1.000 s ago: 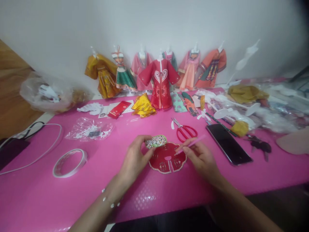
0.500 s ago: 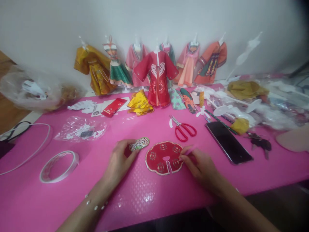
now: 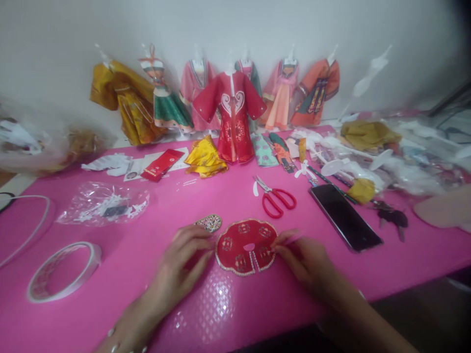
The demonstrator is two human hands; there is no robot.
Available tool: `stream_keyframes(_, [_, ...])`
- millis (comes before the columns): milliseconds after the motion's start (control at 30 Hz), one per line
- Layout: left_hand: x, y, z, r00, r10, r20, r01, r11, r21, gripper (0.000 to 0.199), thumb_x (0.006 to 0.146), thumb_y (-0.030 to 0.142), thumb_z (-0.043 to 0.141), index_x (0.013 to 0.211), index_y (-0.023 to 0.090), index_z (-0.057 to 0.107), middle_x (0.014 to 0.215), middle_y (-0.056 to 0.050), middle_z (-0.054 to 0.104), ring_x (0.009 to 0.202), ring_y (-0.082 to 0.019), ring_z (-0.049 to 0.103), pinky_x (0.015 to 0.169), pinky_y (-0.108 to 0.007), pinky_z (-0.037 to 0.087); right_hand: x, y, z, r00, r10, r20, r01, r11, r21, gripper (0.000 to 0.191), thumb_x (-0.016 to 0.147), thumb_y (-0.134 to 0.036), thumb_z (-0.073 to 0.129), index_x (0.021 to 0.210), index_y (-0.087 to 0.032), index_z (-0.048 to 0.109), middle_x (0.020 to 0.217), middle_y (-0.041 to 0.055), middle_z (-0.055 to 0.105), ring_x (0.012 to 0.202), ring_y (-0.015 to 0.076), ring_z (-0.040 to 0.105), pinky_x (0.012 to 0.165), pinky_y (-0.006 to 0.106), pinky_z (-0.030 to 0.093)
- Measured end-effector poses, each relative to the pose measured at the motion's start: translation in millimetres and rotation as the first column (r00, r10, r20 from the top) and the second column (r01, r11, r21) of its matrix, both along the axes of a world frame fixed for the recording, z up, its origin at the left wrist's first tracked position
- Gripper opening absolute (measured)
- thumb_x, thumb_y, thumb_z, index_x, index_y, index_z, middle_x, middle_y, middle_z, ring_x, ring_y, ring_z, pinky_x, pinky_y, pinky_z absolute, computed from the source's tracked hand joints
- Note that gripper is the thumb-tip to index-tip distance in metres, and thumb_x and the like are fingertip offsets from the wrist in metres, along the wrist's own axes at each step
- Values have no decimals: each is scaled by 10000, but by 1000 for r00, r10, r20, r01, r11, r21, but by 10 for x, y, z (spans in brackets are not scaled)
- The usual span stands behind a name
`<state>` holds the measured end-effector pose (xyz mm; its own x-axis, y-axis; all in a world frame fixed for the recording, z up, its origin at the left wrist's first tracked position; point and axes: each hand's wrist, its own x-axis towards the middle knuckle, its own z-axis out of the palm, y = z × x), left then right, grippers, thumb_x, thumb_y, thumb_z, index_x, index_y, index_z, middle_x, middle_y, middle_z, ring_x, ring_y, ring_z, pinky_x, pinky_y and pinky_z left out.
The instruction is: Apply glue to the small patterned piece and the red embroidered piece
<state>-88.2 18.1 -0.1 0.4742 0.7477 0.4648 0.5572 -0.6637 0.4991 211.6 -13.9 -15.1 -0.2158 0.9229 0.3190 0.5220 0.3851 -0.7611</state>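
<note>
The red scalloped collar piece [image 3: 246, 246] is laid flat on the pink table [image 3: 331, 289], touched at its left edge by the left hand [image 3: 182, 260], fingers loosely spread, and pinched at its right edge by the right hand [image 3: 303, 256]. Just beyond, a small patterned oval piece [image 3: 209, 222] is seen, then red scissors [image 3: 275, 198] and a phone [image 3: 344, 215].

Glossy pink plastic table cover [image 3: 331, 284]; matt red paper collar piece [image 3: 235, 247], beaded-looking edge.
</note>
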Motion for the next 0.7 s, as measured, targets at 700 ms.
stream_keyframes(700, [111,-37,97,971,-206,-124,209,978,14,195,878,103,572,1031,205,638,1060,-63,715,1091,-230,609,944,-441,526,-30,-2,15,997,35,66,-38,998,58,82,953,-160,529,979,-230,565,902,21,698,799,165,670,726,264,513])
